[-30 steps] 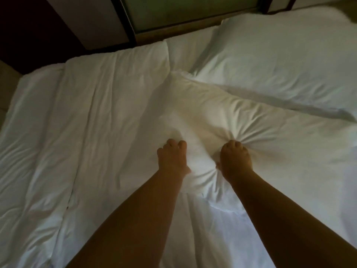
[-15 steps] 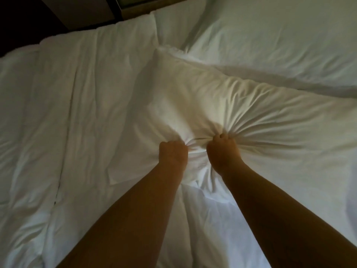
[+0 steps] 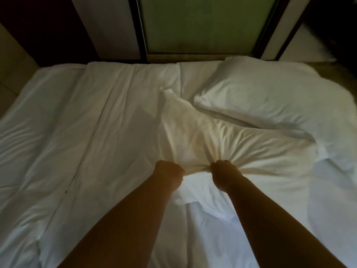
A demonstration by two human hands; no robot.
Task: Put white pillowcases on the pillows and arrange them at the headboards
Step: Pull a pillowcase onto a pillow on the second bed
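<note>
Head view, surroundings: a rumpled white duvet (image 3: 96, 132) lay left of the gripped pillow (image 3: 212, 136). A green glass panel (image 3: 202, 24) stood beyond it, past the bed's far edge.
In the way: a second pillow (image 3: 270, 99) lay beyond and right of the gripped pillow, against it.
Hard to tell: the light was dim, and the gripped pillow's right end merged into the bedding.
Count: two pillows, two hands.
Grip: the left hand (image 3: 169, 172) and right hand (image 3: 222, 174) were each fisted on bunched fabric at the gripped pillow's near edge.

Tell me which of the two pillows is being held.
The nearer pillow, mid-bed: the left hand and right hand each bunch its near edge in a fist. The far pillow lies unheld beyond it, toward the right.
</note>
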